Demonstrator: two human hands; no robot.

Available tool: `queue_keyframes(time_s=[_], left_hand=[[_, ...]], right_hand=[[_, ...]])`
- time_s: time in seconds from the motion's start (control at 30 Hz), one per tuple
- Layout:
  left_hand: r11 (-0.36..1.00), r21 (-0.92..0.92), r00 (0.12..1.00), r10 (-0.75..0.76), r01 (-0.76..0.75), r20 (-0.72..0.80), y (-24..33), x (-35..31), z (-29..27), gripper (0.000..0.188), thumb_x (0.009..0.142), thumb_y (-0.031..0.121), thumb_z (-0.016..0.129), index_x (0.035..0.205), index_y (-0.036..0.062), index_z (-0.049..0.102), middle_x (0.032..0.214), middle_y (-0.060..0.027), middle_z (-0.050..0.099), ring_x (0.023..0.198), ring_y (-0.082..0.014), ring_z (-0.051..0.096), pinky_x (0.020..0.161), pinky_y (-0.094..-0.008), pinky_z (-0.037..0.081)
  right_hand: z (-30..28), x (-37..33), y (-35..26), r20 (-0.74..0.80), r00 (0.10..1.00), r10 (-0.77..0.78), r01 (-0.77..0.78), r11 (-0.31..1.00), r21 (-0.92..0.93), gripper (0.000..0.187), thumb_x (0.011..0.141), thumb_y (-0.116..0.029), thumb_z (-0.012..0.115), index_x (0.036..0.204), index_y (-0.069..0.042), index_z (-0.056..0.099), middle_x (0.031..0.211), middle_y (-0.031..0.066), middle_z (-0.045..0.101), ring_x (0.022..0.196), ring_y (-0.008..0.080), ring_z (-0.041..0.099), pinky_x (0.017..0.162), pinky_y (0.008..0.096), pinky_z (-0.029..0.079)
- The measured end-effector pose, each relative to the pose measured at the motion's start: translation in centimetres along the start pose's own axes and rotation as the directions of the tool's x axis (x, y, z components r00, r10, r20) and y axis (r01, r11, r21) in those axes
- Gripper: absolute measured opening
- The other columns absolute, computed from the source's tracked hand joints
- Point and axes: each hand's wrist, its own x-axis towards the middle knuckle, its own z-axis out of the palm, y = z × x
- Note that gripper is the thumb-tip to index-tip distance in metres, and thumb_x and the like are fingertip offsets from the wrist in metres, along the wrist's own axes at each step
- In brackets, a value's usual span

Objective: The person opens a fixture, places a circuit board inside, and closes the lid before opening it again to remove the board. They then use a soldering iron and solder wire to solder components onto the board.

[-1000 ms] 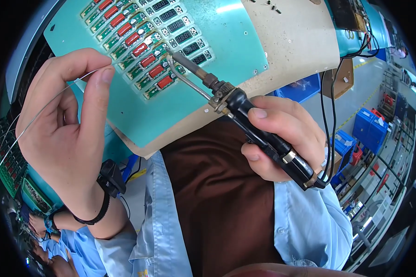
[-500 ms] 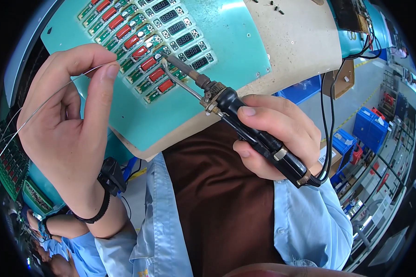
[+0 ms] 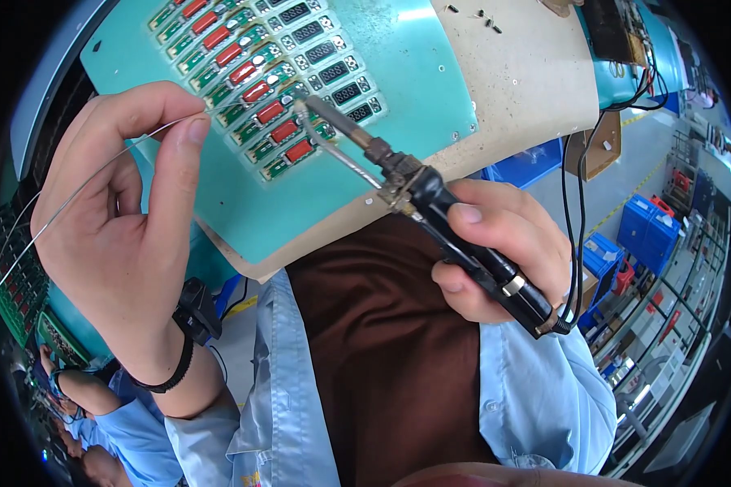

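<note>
My left hand [image 3: 126, 203] pinches a thin solder wire [image 3: 229, 105] between thumb and forefinger. The wire's short end points at the boards, and its long end trails back over the hand. In my right hand [image 3: 516, 243] is a black-handled soldering iron [image 3: 437, 201] with a thin metal tube alongside its shaft. Its tip hovers at or just above the right part of the boards; contact cannot be made out. Several narrow green circuit boards [image 3: 261, 152] sit in rows on a teal plate [image 3: 244, 223], each with a red component [image 3: 299, 150] and a black digit display [image 3: 346, 93].
Beneath the plate is a beige work surface [image 3: 536, 89] with small black parts [image 3: 489, 23] at its far side. Black cables [image 3: 583, 195] hang on the right, near blue crates [image 3: 650, 219] and a cardboard box [image 3: 603, 146]. A co-worker's arm [image 3: 89, 394] shows at lower left, below more boards [image 3: 61, 337].
The soldering iron and my right hand have shifted right and slightly toward me. The boards appear a little farther right. My left hand keeps its pinch, nearly still. The co-worker's arm has moved.
</note>
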Motion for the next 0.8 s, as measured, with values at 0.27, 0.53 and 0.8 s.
queue_keyframes(time_s=[0.27, 0.53, 0.8], left_hand=[[0.999, 0.043, 1.000, -0.004, 0.004, -0.002, 0.6, -0.6, -0.4, 0.012, 0.087, -0.001, 0.077, 0.099, 0.0014, 0.073, 0.090, 0.0005, 0.068, 0.056, -0.0014, 0.029, 0.052, -0.0199, 0.023], [0.996, 0.060, 0.998, -0.058, 0.059, -0.005, 1.1, 0.1, -0.3, 0.011, 0.087, 0.001, 0.077, 0.097, 0.0025, 0.074, 0.088, 0.0019, 0.067, 0.056, -0.0022, 0.029, 0.052, -0.0210, 0.023], [0.997, 0.059, 0.998, -0.054, 0.052, 0.030, 0.9, 0.6, 0.0, 0.009, 0.088, 0.002, 0.076, 0.097, 0.0033, 0.074, 0.089, 0.0023, 0.069, 0.056, -0.0023, 0.029, 0.051, -0.0212, 0.022]], right_hand=[[-0.8, -0.8, 0.1, -0.055, 0.998, 0.017, -0.019, 0.999, -0.035, 0.039, 0.083, -0.011, 0.084, 0.117, 0.001, 0.070, 0.103, 0.0213, 0.073, 0.083, 0.0286, 0.074, 0.070, 0.0330, 0.059], [0.1, -0.2, -0.4, -0.013, 0.999, 0.051, -0.051, 0.999, 0.018, 0.042, 0.080, -0.009, 0.085, 0.118, 0.000, 0.071, 0.104, 0.0188, 0.074, 0.083, 0.0278, 0.074, 0.070, 0.0327, 0.059], [0.4, 0.3, -0.3, 0.014, 0.996, 0.083, -0.083, 0.996, 0.018, 0.044, 0.079, -0.009, 0.086, 0.120, -0.003, 0.071, 0.105, 0.0164, 0.074, 0.083, 0.0262, 0.074, 0.070, 0.0327, 0.059]])
